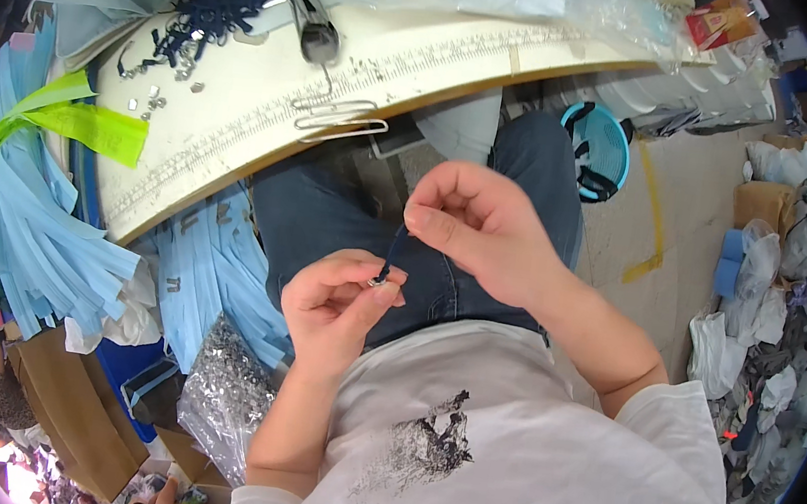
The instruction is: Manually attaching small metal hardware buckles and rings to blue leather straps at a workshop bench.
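Note:
Over my lap, my left hand [331,309] is closed, pinching a small silver metal fitting [377,282] between thumb and fingers. A short navy strap [394,247] runs up from that fitting to my right hand [478,223], whose thumb and forefinger are shut on its upper end. The fitting's exact shape is too small to make out, and my fingers partly hide it. On the white table [426,68] in front lie a heap of similar navy straps [214,9] and several loose silver metal pieces [152,104].
Bent wire hooks [339,118] hang at the table's front edge. Light blue strips [54,229] and a lime-green strip [87,123] drape at left. Below stands a clear bag of small metal pieces [229,377]. A blue basket [597,153] is on the floor. Another person's hand [166,497] shows lower left.

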Demonstrator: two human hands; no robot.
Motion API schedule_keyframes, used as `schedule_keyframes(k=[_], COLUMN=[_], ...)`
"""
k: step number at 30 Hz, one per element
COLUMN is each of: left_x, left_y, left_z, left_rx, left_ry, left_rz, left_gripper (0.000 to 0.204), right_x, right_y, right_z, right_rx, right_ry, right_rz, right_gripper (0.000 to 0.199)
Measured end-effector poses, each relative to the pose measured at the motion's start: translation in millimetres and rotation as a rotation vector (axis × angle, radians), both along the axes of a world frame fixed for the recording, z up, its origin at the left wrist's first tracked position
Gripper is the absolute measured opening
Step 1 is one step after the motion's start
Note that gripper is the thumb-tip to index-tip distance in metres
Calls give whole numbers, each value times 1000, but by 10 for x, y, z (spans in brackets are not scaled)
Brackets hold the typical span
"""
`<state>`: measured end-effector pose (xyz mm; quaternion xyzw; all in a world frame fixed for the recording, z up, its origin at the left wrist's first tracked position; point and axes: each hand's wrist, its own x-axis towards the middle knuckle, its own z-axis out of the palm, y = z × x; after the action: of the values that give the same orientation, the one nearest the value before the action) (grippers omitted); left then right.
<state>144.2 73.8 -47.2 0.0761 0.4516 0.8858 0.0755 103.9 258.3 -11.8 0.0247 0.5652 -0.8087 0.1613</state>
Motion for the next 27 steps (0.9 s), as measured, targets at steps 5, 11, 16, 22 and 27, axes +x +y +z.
schedule_keyframes(k=[5,11,16,22,27], left_x=[-161,-264,-281,-276,-262], left_y=[38,9,57,41,22], left_z=[178,377,382,300,308], left_rx=[-49,-274,-438,-451,-184], left_ry=[94,85,192,258,208], left_rz=[93,189,335,337,243], left_gripper=[33,33,33,30,27], right_x=[-213,-213,-191,-185,-233], right_y=[-70,-83,-102,-129,-88], right_z=[458,449,444,445,382], right_rx=[134,101,77,100,147], right_ry=[132,231,230,224,202], right_rz=[211,26,28,-18,14], right_gripper=[8,10,10,11,12])
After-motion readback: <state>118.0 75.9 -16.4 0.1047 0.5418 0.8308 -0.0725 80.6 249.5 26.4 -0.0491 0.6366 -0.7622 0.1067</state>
